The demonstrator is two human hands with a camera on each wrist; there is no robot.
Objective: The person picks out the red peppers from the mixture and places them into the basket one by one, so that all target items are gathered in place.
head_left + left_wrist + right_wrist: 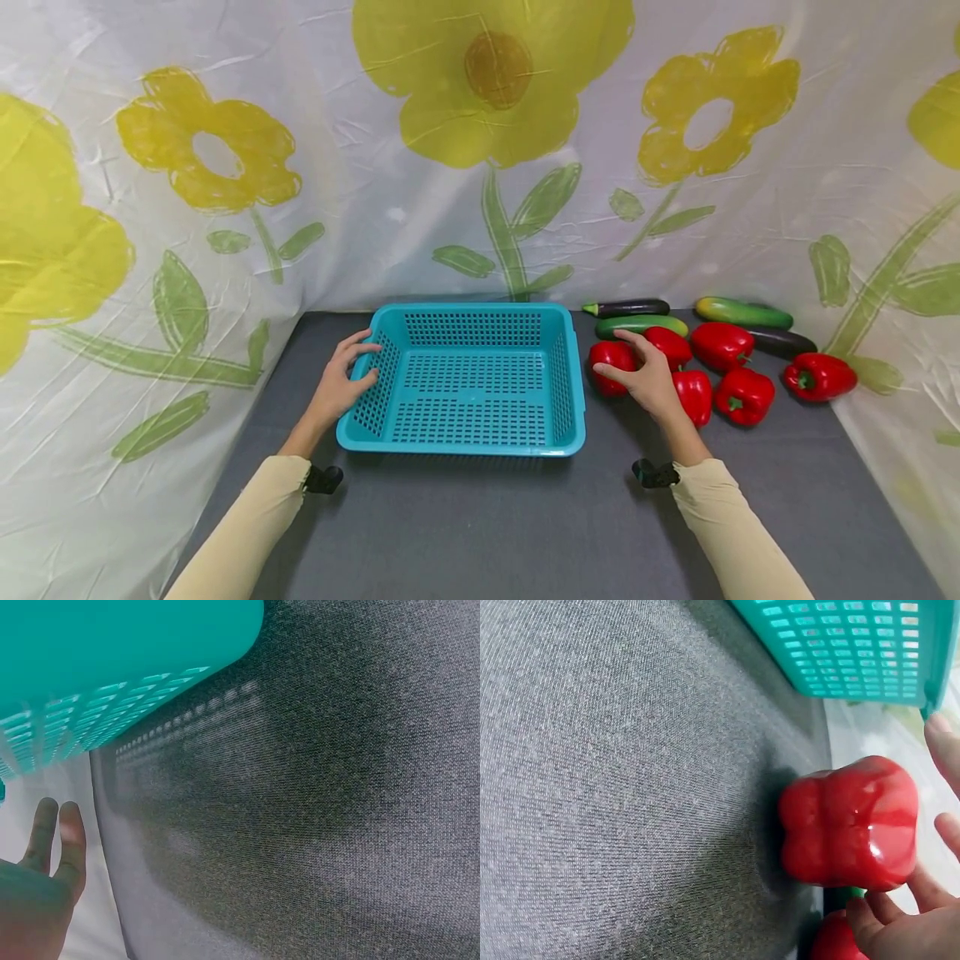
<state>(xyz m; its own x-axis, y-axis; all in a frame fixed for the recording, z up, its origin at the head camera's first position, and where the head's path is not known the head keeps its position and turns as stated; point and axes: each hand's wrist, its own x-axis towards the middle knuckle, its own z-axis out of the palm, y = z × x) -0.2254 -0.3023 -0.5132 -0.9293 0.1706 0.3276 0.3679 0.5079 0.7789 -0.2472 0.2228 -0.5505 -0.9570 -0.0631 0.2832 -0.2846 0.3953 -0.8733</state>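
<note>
A blue-green perforated plastic basket (461, 452) stands on the grey tabletop, with nothing inside it. At its left rim is my left hand (341, 383), thumb and fingers reaching over the edge; in the left wrist view two fingers of the left hand (41, 892) stretch out beside the basket wall (127, 645). My right hand (651, 379) hovers at the nearest red bell pepper (606, 358), thumb and fingers spread apart. From the right wrist, the bell pepper (847, 825) still rests on the cloth, with fingertips close around it; firm contact is unclear.
Several more red bell peppers (742, 396) lie to the right. Behind them are a green cucumber-like vegetable (637, 325), a yellow-green one (742, 312) and two dark eggplants (633, 307). A flower-printed curtain (375, 233) borders the back and sides of the table.
</note>
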